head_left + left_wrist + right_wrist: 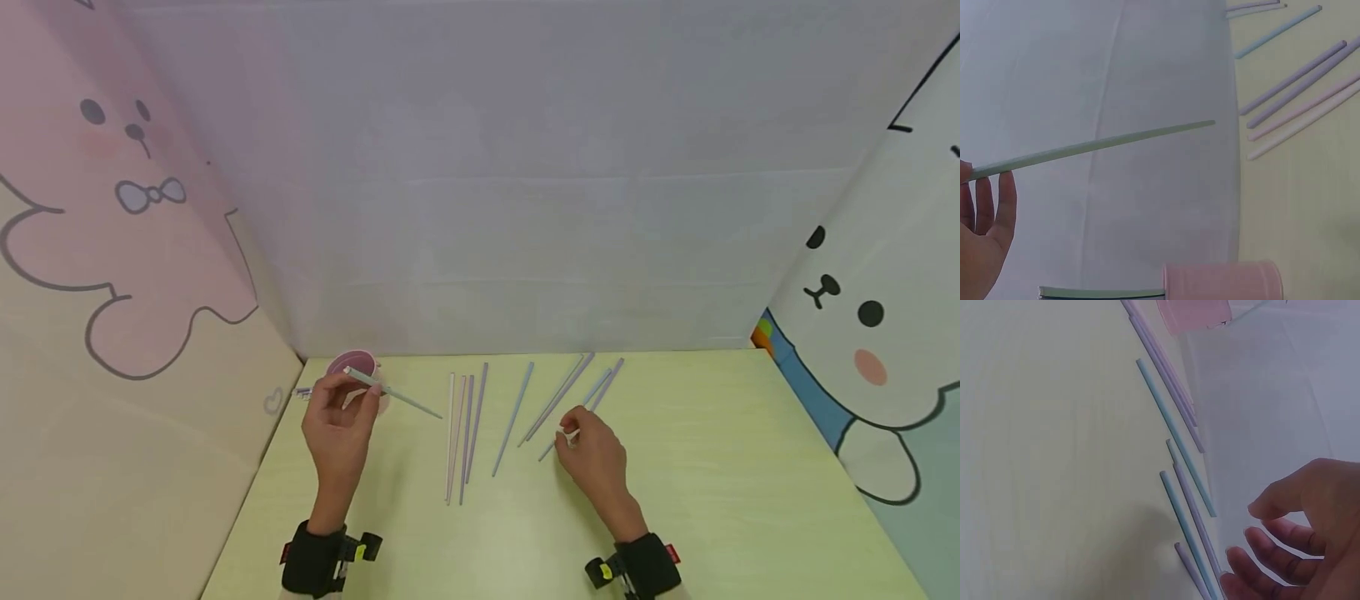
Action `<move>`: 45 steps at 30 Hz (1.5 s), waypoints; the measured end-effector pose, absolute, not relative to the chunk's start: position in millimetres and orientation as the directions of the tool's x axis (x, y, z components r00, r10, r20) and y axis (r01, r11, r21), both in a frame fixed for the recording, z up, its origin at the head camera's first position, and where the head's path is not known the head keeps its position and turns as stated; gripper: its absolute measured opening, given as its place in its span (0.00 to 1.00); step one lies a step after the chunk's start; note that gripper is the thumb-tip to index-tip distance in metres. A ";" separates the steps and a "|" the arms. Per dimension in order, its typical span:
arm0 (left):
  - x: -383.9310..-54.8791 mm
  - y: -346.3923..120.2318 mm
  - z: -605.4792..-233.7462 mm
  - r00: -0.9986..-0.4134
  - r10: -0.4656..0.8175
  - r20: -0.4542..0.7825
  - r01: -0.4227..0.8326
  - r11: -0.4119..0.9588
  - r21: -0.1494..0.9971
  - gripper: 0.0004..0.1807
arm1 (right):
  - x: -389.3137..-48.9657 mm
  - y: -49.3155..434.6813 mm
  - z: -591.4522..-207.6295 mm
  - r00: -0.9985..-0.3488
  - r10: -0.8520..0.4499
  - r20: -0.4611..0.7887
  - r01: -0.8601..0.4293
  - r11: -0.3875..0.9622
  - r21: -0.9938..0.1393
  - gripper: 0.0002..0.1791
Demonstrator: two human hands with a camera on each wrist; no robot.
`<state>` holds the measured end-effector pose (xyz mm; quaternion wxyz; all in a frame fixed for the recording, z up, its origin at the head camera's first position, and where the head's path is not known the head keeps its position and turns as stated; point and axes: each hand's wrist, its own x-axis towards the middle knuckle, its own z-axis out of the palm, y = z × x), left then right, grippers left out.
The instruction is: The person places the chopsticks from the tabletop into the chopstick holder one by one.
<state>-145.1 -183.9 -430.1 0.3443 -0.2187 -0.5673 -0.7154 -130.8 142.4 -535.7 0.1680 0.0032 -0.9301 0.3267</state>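
In the head view my left hand (339,421) holds a pale green stick (408,402) by one end, thumb and fingertips pinching it. Its free end points right, above the table. Close behind that hand stands a pink cup (354,362); in the left wrist view, sticks (1104,292) project from its mouth. My right hand (592,454) hovers over the sticks on the right, fingers loosely bent. The right wrist view shows its thumb apart from the fingers, nothing between them. Below lie a blue stick (1185,528) and a purple stick (1197,522).
On the pale yellow table (750,467) several sticks lie spread out, among them a white stick (450,433), a pink stick (457,425) and a blue stick (513,419). A white curtain (525,208) hangs behind, with printed cloth at both sides.
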 end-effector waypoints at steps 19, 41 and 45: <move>-151.5 -236.3 -403.1 -0.533 -0.534 0.656 0.788 -0.031 0.615 0.18 | -123.6 152.1 -563.3 -0.952 0.203 0.228 0.049 0.840 -0.541 0.08; -157.8 -255.9 -415.7 -0.456 -0.610 0.648 0.797 0.045 0.603 0.19 | -131.4 158.1 -566.2 -0.957 0.258 0.133 0.154 0.839 -0.522 0.19; -157.8 -256.7 -419.1 -0.463 -0.605 0.648 0.789 0.051 0.612 0.19 | -130.8 163.3 -562.5 -0.957 0.270 0.106 0.181 0.841 -0.511 0.22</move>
